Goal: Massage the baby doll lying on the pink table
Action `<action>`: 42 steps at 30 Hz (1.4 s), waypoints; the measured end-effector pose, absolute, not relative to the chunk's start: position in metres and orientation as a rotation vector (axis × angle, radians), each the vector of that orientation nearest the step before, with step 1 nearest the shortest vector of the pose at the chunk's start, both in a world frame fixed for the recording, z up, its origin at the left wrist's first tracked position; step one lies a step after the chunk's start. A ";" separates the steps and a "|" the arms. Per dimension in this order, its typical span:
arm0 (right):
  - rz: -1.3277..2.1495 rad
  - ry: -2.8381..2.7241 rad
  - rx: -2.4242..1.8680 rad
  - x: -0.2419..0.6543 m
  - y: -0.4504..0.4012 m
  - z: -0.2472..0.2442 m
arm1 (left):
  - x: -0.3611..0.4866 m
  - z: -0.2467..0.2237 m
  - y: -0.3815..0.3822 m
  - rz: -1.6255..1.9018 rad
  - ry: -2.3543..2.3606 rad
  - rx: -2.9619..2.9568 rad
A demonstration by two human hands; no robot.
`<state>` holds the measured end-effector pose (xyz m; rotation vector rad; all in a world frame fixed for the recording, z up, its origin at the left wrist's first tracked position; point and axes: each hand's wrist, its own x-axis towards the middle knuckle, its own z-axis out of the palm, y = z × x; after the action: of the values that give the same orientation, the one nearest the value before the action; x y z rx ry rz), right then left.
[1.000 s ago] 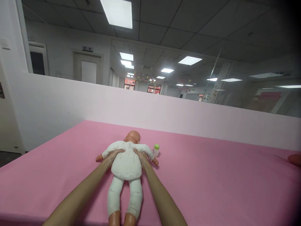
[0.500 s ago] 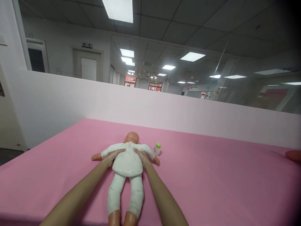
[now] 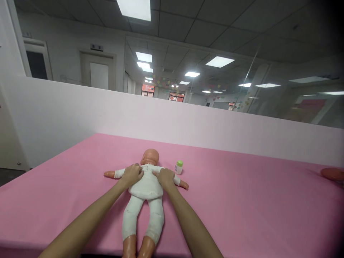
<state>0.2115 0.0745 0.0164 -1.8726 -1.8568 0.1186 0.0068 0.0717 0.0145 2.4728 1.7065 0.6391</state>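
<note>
Left hand (image 3: 131, 174) and right hand (image 3: 165, 177) rest over the upper arms of the doll (image 3: 146, 188), thumbs on its torso; whether the partly hidden fingers grip, I cannot tell. The doll lies stretched out on the pink table (image 3: 242, 200), with the bottle (image 3: 178, 167) upright near the right hand

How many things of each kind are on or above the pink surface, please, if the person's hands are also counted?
Doll: 1
Green-capped container: 1
Reddish object at the right edge, kind unclear: 1
Hands, namely left hand and right hand: 2
Total: 5
</note>
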 end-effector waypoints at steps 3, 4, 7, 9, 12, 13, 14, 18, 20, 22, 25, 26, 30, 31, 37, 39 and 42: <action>-0.101 -1.970 -1.846 0.197 0.072 0.023 | 0.009 0.011 0.073 0.634 1.768 2.417; -0.114 -1.981 -1.802 0.193 0.073 0.023 | 0.011 0.010 0.074 0.636 1.800 2.407; 0.054 -1.921 -1.798 0.184 0.079 0.022 | 0.017 0.003 0.083 0.703 1.879 2.422; 0.181 -1.905 -1.848 0.183 0.085 0.021 | 0.020 -0.004 0.090 0.807 1.851 2.417; 0.310 -1.910 -1.840 0.187 0.089 0.022 | 0.020 -0.017 0.098 0.945 1.717 2.328; 0.338 -1.909 -1.825 0.188 0.089 0.022 | 0.018 -0.021 0.099 0.954 1.676 2.295; 0.352 -1.908 -1.808 0.190 0.088 0.022 | 0.016 -0.022 0.099 0.940 1.648 2.268; 0.294 -1.920 -1.753 0.191 0.082 0.019 | 0.008 -0.017 0.094 0.749 1.577 2.221; 0.231 -1.947 -1.733 0.188 0.080 0.017 | 0.007 -0.011 0.091 0.680 1.542 2.214; 0.132 -1.968 -1.742 0.185 0.078 0.015 | 0.010 -0.006 0.087 0.643 1.563 2.223; -0.111 -2.013 -1.715 0.180 0.074 0.013 | 0.019 -0.003 0.081 0.692 1.705 2.325; -0.172 -2.053 -1.673 0.180 0.072 0.013 | 0.022 -0.003 0.080 0.732 1.716 2.381; -0.076 -2.196 -1.530 0.180 0.062 0.012 | 0.025 -0.001 0.074 0.781 1.529 2.530; -0.029 -2.199 -1.531 0.181 0.060 0.011 | 0.024 0.000 0.073 0.764 1.507 2.526; 0.069 -2.201 -1.547 0.186 0.051 0.014 | 0.020 0.009 0.073 0.585 1.569 2.454; 0.110 -2.189 -1.444 0.191 0.048 0.017 | 0.023 0.015 0.072 0.557 1.604 2.443; 0.178 -2.016 -1.287 0.207 0.048 0.022 | 0.031 0.029 0.067 0.557 1.675 2.409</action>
<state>0.2074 0.0476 0.0223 -1.2873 -2.0164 0.1781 0.0313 0.0668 0.0292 2.4093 1.6747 0.5567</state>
